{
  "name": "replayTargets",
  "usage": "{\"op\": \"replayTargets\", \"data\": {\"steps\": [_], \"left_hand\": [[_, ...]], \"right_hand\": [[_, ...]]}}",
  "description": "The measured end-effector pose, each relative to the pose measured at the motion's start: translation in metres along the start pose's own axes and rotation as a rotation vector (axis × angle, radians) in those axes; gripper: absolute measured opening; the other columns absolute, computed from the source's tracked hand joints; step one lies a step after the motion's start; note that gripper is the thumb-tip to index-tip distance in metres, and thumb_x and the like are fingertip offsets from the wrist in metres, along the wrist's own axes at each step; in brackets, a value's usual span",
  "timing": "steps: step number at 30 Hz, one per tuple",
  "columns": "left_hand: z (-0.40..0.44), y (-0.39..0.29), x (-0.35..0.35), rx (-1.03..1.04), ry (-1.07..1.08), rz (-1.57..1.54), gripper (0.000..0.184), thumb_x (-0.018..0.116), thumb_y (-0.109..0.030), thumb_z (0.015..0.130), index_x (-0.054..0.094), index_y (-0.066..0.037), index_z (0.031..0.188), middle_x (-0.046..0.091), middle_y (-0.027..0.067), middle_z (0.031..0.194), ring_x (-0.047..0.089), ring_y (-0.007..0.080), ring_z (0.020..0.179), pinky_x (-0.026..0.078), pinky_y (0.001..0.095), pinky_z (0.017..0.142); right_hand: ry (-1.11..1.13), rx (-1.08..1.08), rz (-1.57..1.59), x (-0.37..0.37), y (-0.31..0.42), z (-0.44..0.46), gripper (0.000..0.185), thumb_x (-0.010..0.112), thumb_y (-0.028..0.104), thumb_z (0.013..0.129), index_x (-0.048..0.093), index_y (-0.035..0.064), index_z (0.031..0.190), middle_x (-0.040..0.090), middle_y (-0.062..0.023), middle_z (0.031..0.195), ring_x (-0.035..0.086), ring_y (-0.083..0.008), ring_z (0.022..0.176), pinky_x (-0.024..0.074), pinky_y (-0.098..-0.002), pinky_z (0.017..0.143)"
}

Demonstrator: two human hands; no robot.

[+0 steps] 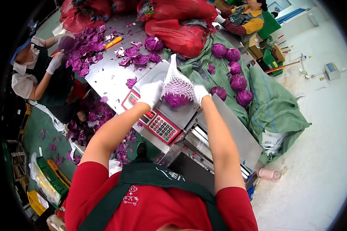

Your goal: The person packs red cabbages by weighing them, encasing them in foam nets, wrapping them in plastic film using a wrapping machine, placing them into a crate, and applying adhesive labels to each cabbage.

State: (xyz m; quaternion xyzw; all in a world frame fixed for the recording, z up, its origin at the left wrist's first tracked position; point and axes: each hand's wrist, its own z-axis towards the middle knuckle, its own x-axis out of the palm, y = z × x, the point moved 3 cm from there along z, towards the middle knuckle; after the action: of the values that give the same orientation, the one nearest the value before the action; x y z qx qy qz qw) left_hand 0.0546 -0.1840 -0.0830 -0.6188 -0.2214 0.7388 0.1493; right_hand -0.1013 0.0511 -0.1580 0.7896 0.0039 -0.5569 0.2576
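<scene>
A purple cabbage (177, 101) sits on the metal plate of a scale (165, 127), whose red keypad faces me. A white foam net (177, 82) covers its upper part, and the net's loose end stands up as a narrow tip. At the net's left edge is my left hand (151, 93), white-gloved, with its fingers closed on the net. My right hand (200, 93), also gloved, grips the net's right edge. The glove fabric hides the exact fingertips of both hands.
Several purple cabbages (238, 82) lie on green sacking (266, 104) to the right. Red mesh sacks (177, 36) and an orange-handled knife (113, 42) are farther back. Loose leaves (81, 50) pile up near a co-worker (38, 73) at left; another person (246, 19) stands at the back.
</scene>
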Motion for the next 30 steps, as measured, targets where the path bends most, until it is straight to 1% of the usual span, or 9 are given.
{"op": "replayTargets", "data": {"steps": [1,3,5,6,9,11,21,24,30], "left_hand": [[-0.01,-0.006,0.006,0.086,-0.102,-0.073,0.015,0.05,-0.017,0.087,0.063,-0.012,0.095,0.066,0.0163,0.08,0.065,0.0362,0.076,0.05,0.0455,0.069],[-0.026,-0.01,0.002,0.04,-0.079,-0.035,0.016,0.054,-0.013,0.084,0.062,-0.011,0.098,0.065,0.0182,0.088,0.064,0.0352,0.08,0.05,0.0418,0.07],[-0.041,-0.012,-0.004,0.009,-0.171,-0.531,0.018,0.055,-0.018,0.088,0.06,-0.008,0.103,0.065,0.0169,0.098,0.065,0.0299,0.086,0.051,0.0356,0.074],[-0.048,-0.021,0.003,-0.09,0.07,-1.355,0.025,0.053,-0.028,0.095,0.058,-0.006,0.107,0.064,0.0128,0.105,0.065,0.0233,0.093,0.05,0.0318,0.079],[-0.091,-0.052,-0.05,-0.702,0.84,-2.018,0.048,0.037,-0.032,0.101,0.042,0.002,0.135,0.054,0.0151,0.13,0.055,0.0217,0.116,0.04,0.0331,0.105],[-0.11,-0.068,-0.065,-0.618,0.877,-2.203,0.056,0.031,-0.041,0.102,0.038,0.002,0.138,0.052,0.0167,0.133,0.053,0.0236,0.119,0.039,0.0375,0.107],[-0.207,-0.093,-0.034,-0.578,1.112,-2.136,0.066,0.034,-0.053,0.098,0.046,0.002,0.133,0.054,0.0212,0.128,0.056,0.0298,0.116,0.043,0.0447,0.103],[-0.239,-0.145,-0.046,-0.72,0.988,-2.256,0.047,0.046,-0.036,0.098,0.051,0.002,0.126,0.059,0.0169,0.122,0.059,0.0265,0.111,0.046,0.0406,0.1],[-0.272,-0.206,-0.028,-0.494,0.884,-2.135,0.023,0.054,-0.021,0.09,0.06,-0.001,0.1,0.066,0.0149,0.1,0.064,0.0285,0.094,0.051,0.0433,0.088]], "right_hand": [[0.022,-0.284,-0.173,0.016,0.006,-0.021,0.033,0.049,0.025,0.093,0.063,-0.0007,0.109,0.067,-0.0179,0.105,0.064,-0.0318,0.095,0.0495,-0.0392,0.084],[-0.144,0.213,1.226,0.011,0.041,-0.064,0.031,0.049,0.021,0.096,0.061,-0.0023,0.111,0.067,-0.0108,0.103,0.062,-0.0214,0.089,0.0475,-0.0317,0.083],[-0.33,0.27,1.309,-0.037,0.11,-0.124,0.029,0.049,0.021,0.098,0.062,-0.0041,0.108,0.065,-0.007,0.101,0.057,-0.014,0.087,0.0451,-0.0266,0.082],[-0.352,0.182,1.251,-0.06,0.133,-0.153,0.028,0.048,0.02,0.099,0.062,-0.0036,0.106,0.066,-0.0065,0.099,0.058,-0.0113,0.087,0.0457,-0.0263,0.081],[-0.339,0.142,1.161,-0.086,0.164,-0.214,0.024,0.05,0.017,0.098,0.062,-0.0032,0.1,0.066,-0.0042,0.095,0.058,-0.0088,0.085,0.0461,-0.0252,0.08],[-0.271,0.063,1.105,-0.096,0.172,-0.249,0.02,0.049,0.014,0.098,0.061,-0.0024,0.098,0.065,-0.0045,0.091,0.06,-0.0097,0.084,0.0477,-0.0251,0.08],[0.698,0.179,1.631,-0.1,0.156,-0.414,0.042,0.063,0.036,0.088,0.054,-0.0002,0.106,0.06,-0.0053,0.099,0.059,-0.0118,0.093,0.0459,-0.0246,0.085],[0.298,-0.16,1.581,-0.111,0.124,-0.434,0.037,0.066,0.034,0.086,0.053,0.0016,0.097,0.057,-0.0046,0.09,0.059,-0.0109,0.082,0.0487,-0.0243,0.075],[-0.108,0.326,1.685,-0.042,0.064,-0.505,0.014,0.053,0.015,0.095,0.057,0.0035,0.1,0.063,-0.004,0.095,0.06,-0.0105,0.083,0.0501,-0.0243,0.078]]}}
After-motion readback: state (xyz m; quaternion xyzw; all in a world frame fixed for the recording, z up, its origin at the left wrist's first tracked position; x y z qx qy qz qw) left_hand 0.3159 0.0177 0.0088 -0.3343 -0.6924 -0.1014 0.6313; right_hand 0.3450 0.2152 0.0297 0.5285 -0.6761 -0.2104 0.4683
